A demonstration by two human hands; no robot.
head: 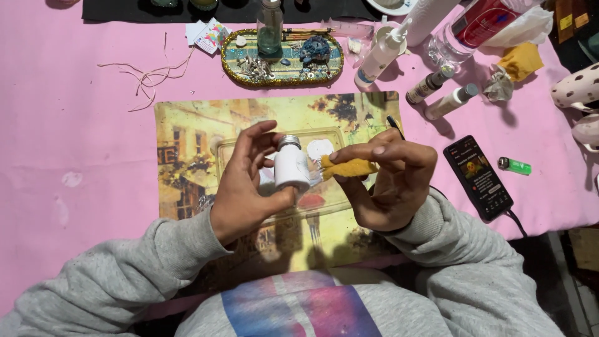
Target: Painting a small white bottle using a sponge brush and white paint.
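- Holding a small white bottle with a silver cap, the left hand has its grip closed round it, thumb at the base and fingers curled past the cap end; the bottle sits raised above the middle of the picture mat.
- The right hand pinches a yellow cloth between thumb and fingers, its grip closed on it; the cloth's left end touches the bottle's side.
- A thin dark stick pokes up behind the right hand's fingers.
- The mat lies on the pink desk; its left half is bare, and open pink cloth runs from there to the desk's left edge.
- Beyond the mat's far edge stands an oval tray of trinkets, with loose string to its left.
- Right of the hands, a phone and a green lighter lie near the desk's near edge; bottles crowd the far right corner.
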